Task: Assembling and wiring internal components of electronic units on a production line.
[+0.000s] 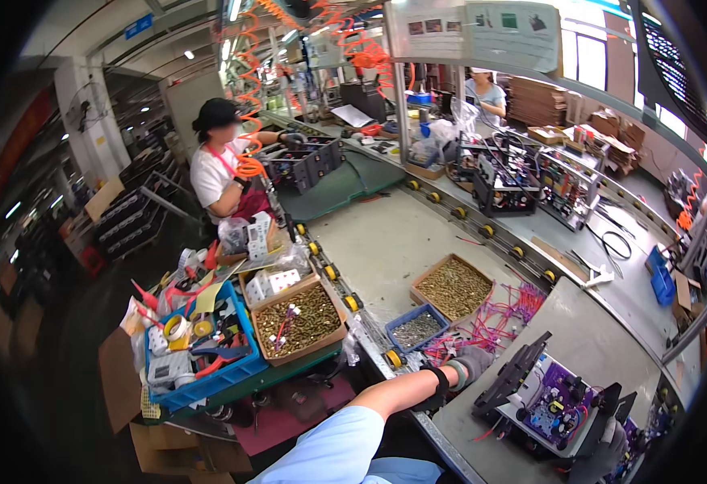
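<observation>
My left hand (473,365), in a grey glove with a dark band at the wrist, reaches across the rail to a pile of pink and purple wires (491,324). It looks rounded and closed; what its fingers hold, if anything, is hidden. At the lower right, my right hand (610,445), also gloved in grey, is against the side of an opened electronic unit (559,403) with a purple circuit board and black end panel. Its fingers are too indistinct to read. Beside the wires stand a blue bin of small silvery parts (416,329) and a carton of brass-coloured fittings (453,289).
A blue crate (200,383) of tools and tape and another carton of brass fittings (299,323) stand left. A roller rail (333,274) borders the bench. A co-worker (223,165) stands at a dark casing (309,165); another person (485,97) is farther back. Open units (505,181) stand beyond.
</observation>
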{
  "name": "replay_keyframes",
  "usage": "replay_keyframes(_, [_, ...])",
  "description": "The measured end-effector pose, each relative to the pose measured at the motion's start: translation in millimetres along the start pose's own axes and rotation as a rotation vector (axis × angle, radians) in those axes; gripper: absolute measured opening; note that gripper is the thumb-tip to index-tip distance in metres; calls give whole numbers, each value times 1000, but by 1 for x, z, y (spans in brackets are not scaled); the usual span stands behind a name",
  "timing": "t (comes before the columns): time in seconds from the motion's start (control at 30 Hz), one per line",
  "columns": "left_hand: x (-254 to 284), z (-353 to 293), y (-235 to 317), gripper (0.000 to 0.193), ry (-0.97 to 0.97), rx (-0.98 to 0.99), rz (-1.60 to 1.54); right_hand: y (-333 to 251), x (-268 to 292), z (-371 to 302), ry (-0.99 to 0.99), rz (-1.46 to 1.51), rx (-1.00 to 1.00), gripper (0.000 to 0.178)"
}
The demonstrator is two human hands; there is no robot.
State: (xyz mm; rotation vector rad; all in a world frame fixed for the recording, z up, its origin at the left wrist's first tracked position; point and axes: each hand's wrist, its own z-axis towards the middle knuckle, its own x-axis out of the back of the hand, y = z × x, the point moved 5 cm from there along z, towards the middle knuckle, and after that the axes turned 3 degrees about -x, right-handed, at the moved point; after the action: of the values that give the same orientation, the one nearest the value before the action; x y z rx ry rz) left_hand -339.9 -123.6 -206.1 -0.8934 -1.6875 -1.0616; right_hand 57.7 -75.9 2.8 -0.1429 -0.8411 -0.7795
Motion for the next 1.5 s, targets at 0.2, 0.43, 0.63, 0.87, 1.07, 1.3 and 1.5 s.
replay_keyframes(0.2, [31,-11,-3,25,11,-96,36,-12,24,15,-30,100,4,58])
replay_keyframes(0.43, [82,-32,-64,31,321,17,-366,-5,6,9,80,54,39,60])
replay_keyframes(0.63, [68,-56,-105,22,-39,-148,-258,-9,13,10,14,89,-10,57])
replay_keyframes(0.87, [152,-123,-54,26,-41,19,-1496,-17,58,47,28,311,-151,40])
replay_keyframes(1.07, [234,-156,42,21,66,-308,-1337,-36,85,83,91,553,-206,26])
replay_keyframes(1.3, [234,-150,139,16,-338,-367,-1106,-75,70,139,18,1039,-77,39])
replay_keyframes(1.5, [209,-151,184,19,-441,-641,-768,-78,48,157,-349,1237,-93,29])
